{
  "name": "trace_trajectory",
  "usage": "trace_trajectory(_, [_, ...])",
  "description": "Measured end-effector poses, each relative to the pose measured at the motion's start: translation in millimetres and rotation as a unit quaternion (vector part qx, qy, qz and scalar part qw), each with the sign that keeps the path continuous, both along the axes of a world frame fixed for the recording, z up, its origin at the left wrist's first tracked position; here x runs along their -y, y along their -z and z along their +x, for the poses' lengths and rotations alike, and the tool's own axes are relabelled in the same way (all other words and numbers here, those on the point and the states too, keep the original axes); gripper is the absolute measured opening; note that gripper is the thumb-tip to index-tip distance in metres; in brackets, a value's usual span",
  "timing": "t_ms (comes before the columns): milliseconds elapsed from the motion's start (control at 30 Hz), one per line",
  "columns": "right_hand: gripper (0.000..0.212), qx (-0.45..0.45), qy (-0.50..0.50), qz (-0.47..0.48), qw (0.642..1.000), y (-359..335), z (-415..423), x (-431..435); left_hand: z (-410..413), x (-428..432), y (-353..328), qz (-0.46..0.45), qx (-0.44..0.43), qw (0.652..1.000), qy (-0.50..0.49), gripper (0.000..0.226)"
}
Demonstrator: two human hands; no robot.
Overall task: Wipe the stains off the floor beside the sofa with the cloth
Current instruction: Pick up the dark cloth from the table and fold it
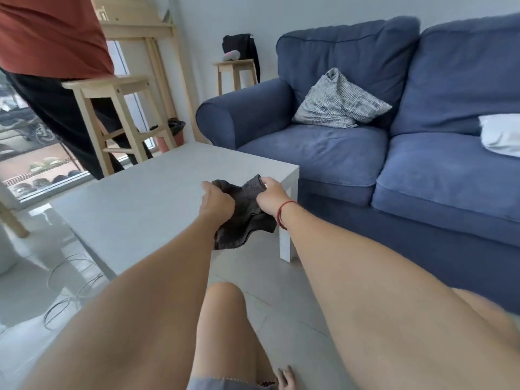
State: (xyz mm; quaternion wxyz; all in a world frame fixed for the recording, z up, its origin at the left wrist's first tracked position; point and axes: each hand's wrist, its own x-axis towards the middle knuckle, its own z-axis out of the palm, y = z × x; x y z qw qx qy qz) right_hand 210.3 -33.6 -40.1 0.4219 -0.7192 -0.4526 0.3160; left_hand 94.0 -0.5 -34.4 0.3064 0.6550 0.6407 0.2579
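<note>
Both of my hands hold a dark grey cloth (247, 220) in the air over the near right corner of a white coffee table (135, 204). My left hand (218, 204) grips its left edge and my right hand (271, 195), with a red string on the wrist, grips its upper right corner. The cloth hangs crumpled between and below them. A blue sofa (365, 153) stands to the right. The pale tiled floor (284, 311) runs between sofa and table, below my arms. No stain shows on it from here.
A grey patterned cushion (337, 102) and a white pillow (501, 133) lie on the sofa. Another person in a red top (50, 35) stands at the back left by wooden stools (112, 114). Cables (73, 288) lie on the floor left of the table. My knee (225, 311) is below.
</note>
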Motion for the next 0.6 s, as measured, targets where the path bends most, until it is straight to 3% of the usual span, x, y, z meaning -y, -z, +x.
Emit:
trace_trajectory(200, [0.05,0.023,0.126,0.001,0.992,21,96,56,110,37,20,0.057,-0.074,0.989,0.113,0.048])
trace_trajectory(400, [0.046,0.005,0.199,-0.07,0.978,84,168,99,188,56,78,-0.033,-0.067,0.979,0.188,0.052])
trace_trajectory(600, [0.044,-0.03,0.25,-0.119,0.96,157,210,114,240,61,145,-0.123,-0.056,0.966,0.222,0.042])
